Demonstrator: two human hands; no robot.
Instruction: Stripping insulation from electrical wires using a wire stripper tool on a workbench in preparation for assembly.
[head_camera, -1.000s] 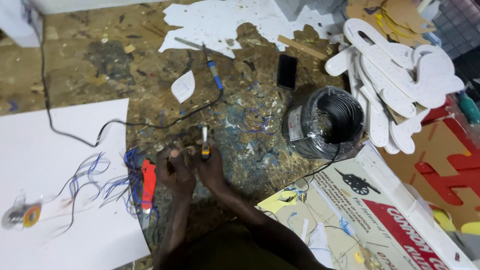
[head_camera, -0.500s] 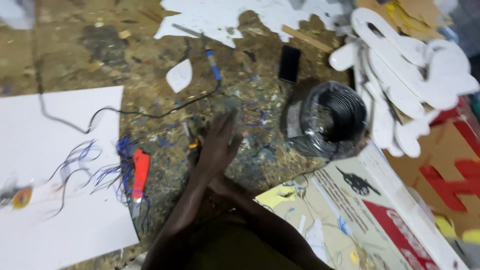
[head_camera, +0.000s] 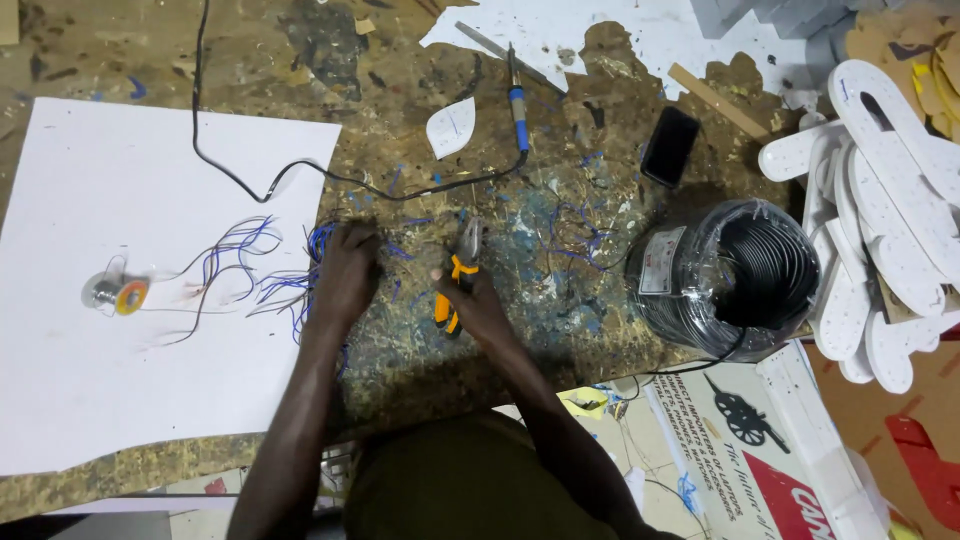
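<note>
— Pliers (head_camera: 455, 280), orange-handled, are in the right hand (head_camera: 478, 305), fingers wrapped tight round the grips, nose pointing away over the scarred, paint-flecked workbench (head_camera: 120, 50), about mid-bench.

— And the left hand (head_camera: 347, 270)?

— Palm down on a tangle of blue wires (head_camera: 300, 285) at the edge of the white sheet (head_camera: 120, 350). Fingers curled over the strands; whether it pinches one, I cannot tell.

— What's crowding them?

— A black cord (head_camera: 300, 175) loops across the bench just beyond both hands, running to a blue-handled soldering iron (head_camera: 517, 100). A small white cutout (head_camera: 450, 127) lies beside it. Further right, a dark phone (head_camera: 669, 146), then a big coil of black cable (head_camera: 735, 280) in clear wrap, close to the right forearm.

— Anything on the sheet?

— A small spool with an orange core (head_camera: 118, 295), well apart from the left hand, thin wires trailing toward it. White foam shapes (head_camera: 880, 230) are stacked at the far right.
</note>
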